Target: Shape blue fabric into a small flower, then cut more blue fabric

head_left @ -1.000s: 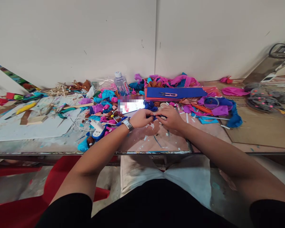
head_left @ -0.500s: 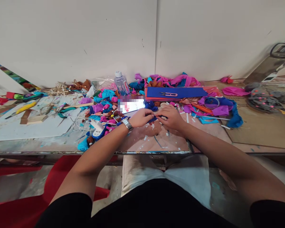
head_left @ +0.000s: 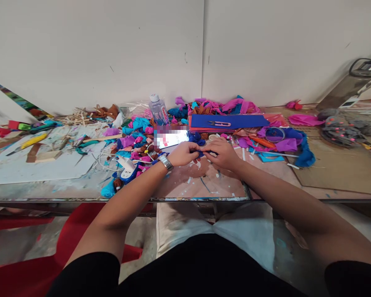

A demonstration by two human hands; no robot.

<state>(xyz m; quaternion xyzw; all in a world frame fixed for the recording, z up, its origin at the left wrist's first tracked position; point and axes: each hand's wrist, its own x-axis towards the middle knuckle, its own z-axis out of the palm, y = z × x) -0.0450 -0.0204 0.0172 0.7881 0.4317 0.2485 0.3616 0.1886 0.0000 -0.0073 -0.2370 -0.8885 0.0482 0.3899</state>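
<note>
My left hand, with a metal watch at the wrist, pinches a small piece of dark blue crepe paper by its left side. Close against it, my right hand has its fingers closed on the right side of the same piece. Fingers hide most of the paper, so its shape is unclear. Just beyond my left hand lies a phone with a lit screen. Behind both hands, pink-handled thread snips rest on a flat stack of blue paper.
A clear bottle stands near the wall. Crumpled coloured paper spreads left of the phone, beside a white and blue power strip. A tape roll lies to the right, before a brown board. A yellow cutter is far left.
Both hands stay nearly in place, still together. Slightly more of the dark blue paper shows between the fingertips. The whole view has shifted very little.
</note>
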